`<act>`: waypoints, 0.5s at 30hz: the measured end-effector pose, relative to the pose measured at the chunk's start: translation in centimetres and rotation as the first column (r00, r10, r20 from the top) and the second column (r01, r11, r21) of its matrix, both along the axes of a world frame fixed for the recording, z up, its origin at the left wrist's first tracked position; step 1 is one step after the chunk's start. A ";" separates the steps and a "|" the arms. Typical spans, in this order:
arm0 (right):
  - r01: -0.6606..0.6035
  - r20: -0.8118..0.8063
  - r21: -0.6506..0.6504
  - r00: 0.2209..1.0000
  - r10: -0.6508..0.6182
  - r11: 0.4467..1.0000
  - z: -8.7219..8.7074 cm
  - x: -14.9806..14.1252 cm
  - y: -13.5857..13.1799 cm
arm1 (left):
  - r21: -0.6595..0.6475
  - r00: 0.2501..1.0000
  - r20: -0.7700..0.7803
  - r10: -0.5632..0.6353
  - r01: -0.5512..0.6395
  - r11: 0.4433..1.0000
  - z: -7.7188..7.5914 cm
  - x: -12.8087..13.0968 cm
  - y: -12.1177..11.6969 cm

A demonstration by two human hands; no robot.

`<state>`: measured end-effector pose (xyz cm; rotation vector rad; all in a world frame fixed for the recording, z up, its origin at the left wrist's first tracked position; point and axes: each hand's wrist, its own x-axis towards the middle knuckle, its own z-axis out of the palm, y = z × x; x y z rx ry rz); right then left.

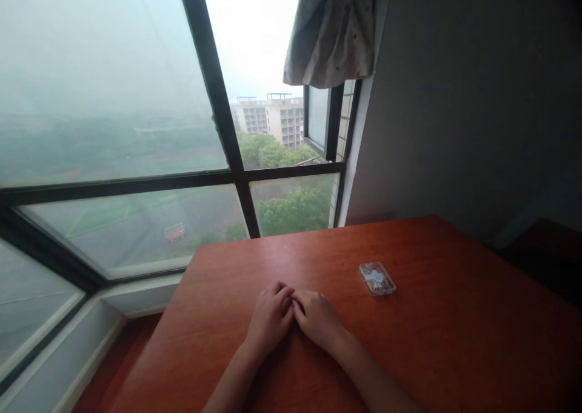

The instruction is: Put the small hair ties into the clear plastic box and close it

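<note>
My left hand (271, 311) and my right hand (317, 316) rest on the reddish-brown wooden table (245, 267), fingertips meeting in the middle. Both have their fingers curled in, and no object shows between them. To the right of my right hand, and apart from it, lies a small clear plastic box (377, 278). Small mixed pieces show through it, with a white shape among them; they are too small to name.
Large dark-framed windows (236, 158) stand beyond the table's far and left edges, one pane swung outward. A grey curtain (334, 34) hangs over the upper right of the opening. A plain dark wall (445, 110) rises at the right.
</note>
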<state>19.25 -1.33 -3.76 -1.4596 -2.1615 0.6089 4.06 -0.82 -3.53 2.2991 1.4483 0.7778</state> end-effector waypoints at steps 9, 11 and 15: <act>-0.005 0.008 0.003 1.000 0.005 1.000 0.1 0.0 0.0 | 0.005 1.000 0.000 -0.004 0.004 1.000 -0.1 0.0 0.0; -0.007 0.008 0.002 1.000 0.007 1.000 0.1 0.0 0.0 | 0.000 1.000 -0.006 -0.001 0.001 1.000 -0.2 0.0 0.0; -0.010 0.005 0.006 1.000 0.010 1.000 0.0 0.0 -0.1 | 0.002 1.000 -0.009 -0.002 0.002 1.000 -0.1 0.0 0.0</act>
